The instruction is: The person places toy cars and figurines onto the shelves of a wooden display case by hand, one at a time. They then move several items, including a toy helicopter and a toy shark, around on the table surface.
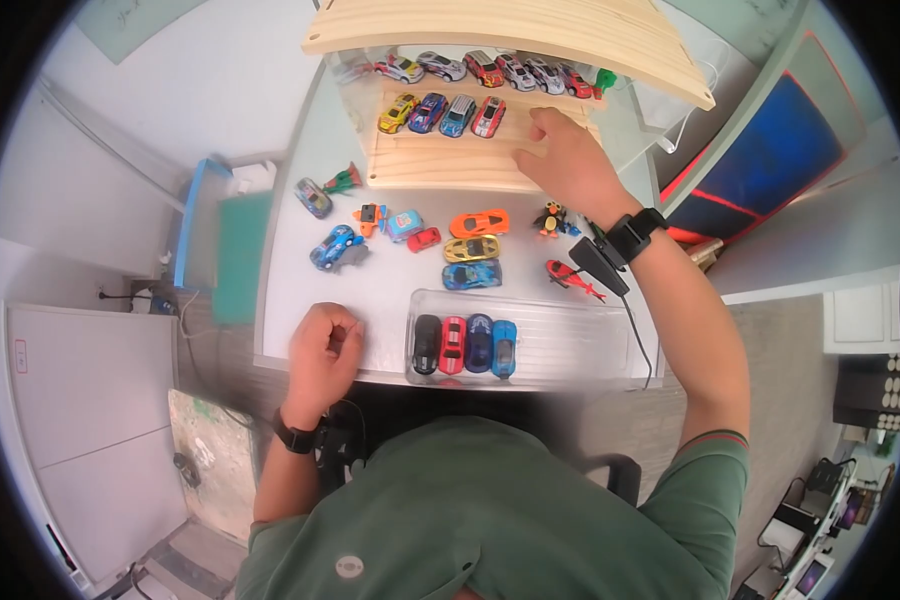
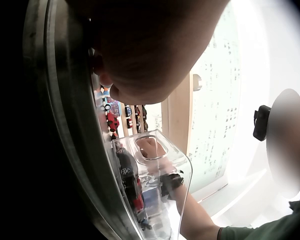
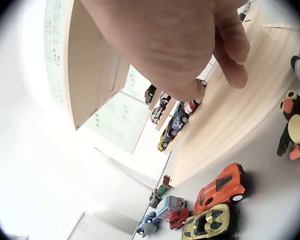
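Observation:
My right hand (image 1: 570, 165) is over the right part of the wooden shelf's lower board (image 1: 450, 172), thumb and fingers apart with nothing visible between them. Left of it, a red and white car (image 1: 489, 117) ends a row with a blue-grey car (image 1: 458, 116), a dark blue car (image 1: 428, 113) and a yellow car (image 1: 398, 113). In the right wrist view the hand (image 3: 165, 45) partly covers that row. My left hand (image 1: 325, 355) rests loosely curled at the table's front edge, left of a clear tray (image 1: 570, 340) holding a black car (image 1: 427, 345), a red car and two blue cars.
Several cars stand on the shelf's back row under a wooden top board (image 1: 510, 30). Between shelf and tray lie an orange car (image 1: 480, 223), a gold car (image 1: 471, 248), a blue car (image 1: 472, 275), a penguin figure (image 1: 549, 218) and a red helicopter (image 1: 574, 280). More small toys lie left.

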Motion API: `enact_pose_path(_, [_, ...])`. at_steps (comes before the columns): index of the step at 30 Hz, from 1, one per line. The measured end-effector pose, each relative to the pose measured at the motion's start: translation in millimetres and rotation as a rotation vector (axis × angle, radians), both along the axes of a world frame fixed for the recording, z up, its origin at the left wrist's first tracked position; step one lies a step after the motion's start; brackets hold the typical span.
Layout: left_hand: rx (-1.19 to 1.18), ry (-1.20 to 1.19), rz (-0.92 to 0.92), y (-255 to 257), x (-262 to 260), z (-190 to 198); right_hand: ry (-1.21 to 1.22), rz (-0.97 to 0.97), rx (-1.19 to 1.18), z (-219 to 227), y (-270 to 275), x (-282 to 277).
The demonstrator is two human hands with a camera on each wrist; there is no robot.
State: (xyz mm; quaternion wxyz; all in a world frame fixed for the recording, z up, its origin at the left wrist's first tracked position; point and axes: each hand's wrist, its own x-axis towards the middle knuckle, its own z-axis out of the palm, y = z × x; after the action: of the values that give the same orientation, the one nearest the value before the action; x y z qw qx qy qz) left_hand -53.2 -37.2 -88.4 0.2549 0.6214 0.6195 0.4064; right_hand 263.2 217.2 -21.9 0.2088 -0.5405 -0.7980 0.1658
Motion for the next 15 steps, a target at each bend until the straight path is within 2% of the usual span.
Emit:
enact_pose_path(3, [-0.001,0.017,-0.009,-0.2,-0.6,-0.6,0.014,0.004,-0.031,8.9,-13.4,10.8])
enact_pose_path(9, [-0.008,0.013,0.005,1.5,-0.3,2.3,0.116,0.041,0.051,26.3,-52.7,45.0])
enact_pose_path(11, [0.001,0.027,-0.014,3.2,-1.7,6.2,0.185,-0.073,-0.198,43.3,-76.9,56.4])
enact_pose_path(15, [-0.011,0.033,-0.05,1.6,-3.0,10.4,0.264,-0.112,-0.243,45.3,-115.1,86.8])
